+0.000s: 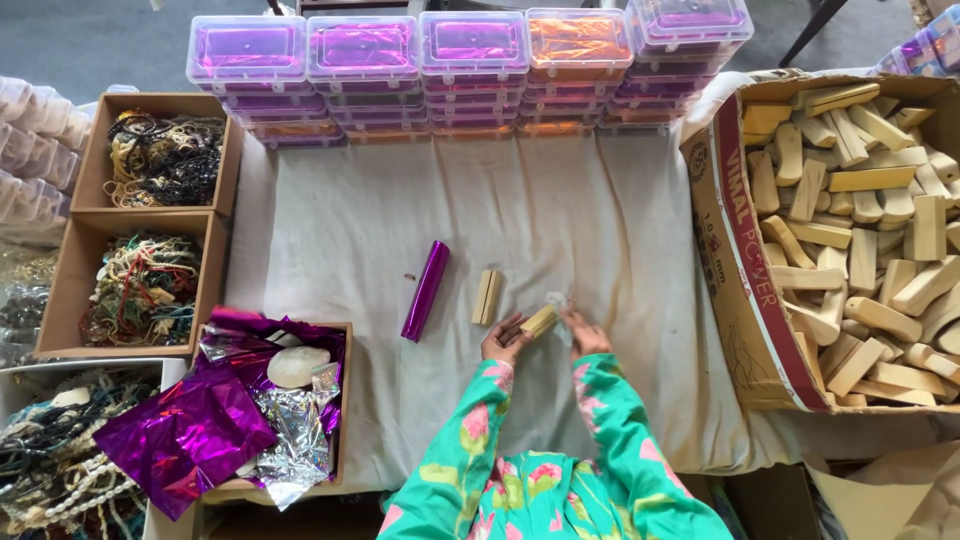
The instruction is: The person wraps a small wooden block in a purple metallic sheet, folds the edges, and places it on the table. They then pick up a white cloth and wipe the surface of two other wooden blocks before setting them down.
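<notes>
My left hand (501,340) and my right hand (583,332) meet over a small pale wooden block (540,320) on the white cloth (340,240); both hold it, and a bit of clear film (556,299) shows at its far end. A second bare wooden block (487,297) lies just to the left. Further left lies a block wrapped in shiny purple foil (425,290). My sleeves are green with pink flowers.
A large cardboard box of wooden blocks (860,240) stands at right. Stacked clear plastic cases (470,70) with purple foil line the far edge. At left, cardboard trays hold bead strings (150,285), and one holds crumpled purple and silver foil sheets (250,410).
</notes>
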